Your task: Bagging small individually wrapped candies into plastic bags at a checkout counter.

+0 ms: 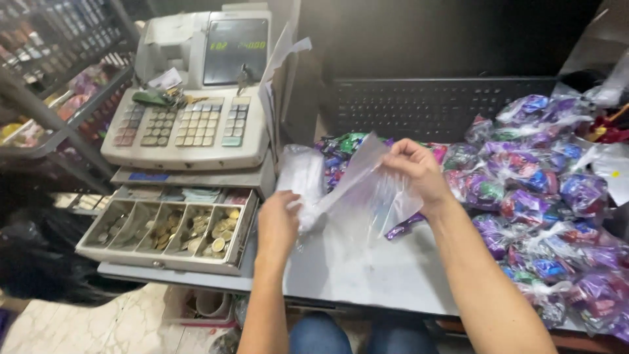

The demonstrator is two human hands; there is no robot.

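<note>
head view: i sit at a pale grey counter (367, 275) in a cramped shop corner, my blue-jeaned knees just under its front edge and a marbled tile floor (98, 328) below to my left. a beige cash register (190, 118) stands at the counter's left end, a black keyboard (426, 105) lies against the dark back wall, and wire shelving (59, 78) with small goods fills the far left.

between my hands i hold a clear plastic bag (357, 187) above the counter's middle. its long axis runs on a slant, from low at my left hand (278, 223) up to high at my right hand (419, 172), so its upper end points toward the back right. my left fingers are closed around the bag's lower, bunched end; my right thumb and fingers pinch its upper edge. just behind my left hand lies a stack of more clear bags (301, 172).

the register's cash drawer (167, 236) stands open, its front compartments holding coins, with the fullest heaps in the right-hand cups and folded banknotes in the slots behind them. loose wrapped sweets (341, 147) in purple, green and blue lie behind the bag, and a heap of knotted clear packets of sweets (544, 216) covers the counter's right side. a dark bag (39, 255) slumps on the floor at left.
</note>
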